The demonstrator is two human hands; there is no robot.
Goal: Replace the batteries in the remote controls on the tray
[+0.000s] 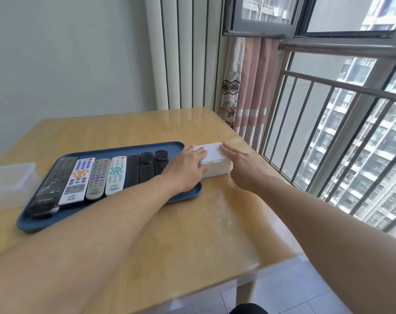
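Observation:
A blue tray [115, 149] lies on the wooden table [192, 223] with several remote controls side by side: a long black one [54, 182], a white one with orange buttons [77, 180], a grey one [98, 177], a white one with teal buttons [116, 174] and black ones [145, 168]. A small white lidded box [214, 155] stands just right of the tray. My left hand [185, 168] rests on the box's left side and lid. My right hand [242, 164] touches its right side, fingers extended. The lid is shut.
A clear plastic container [9, 182] sits at the table's left edge beside the tray. The table's right edge runs next to a window railing [328, 123] and a pink curtain [249, 87]. A radiator [183, 53] stands against the far wall.

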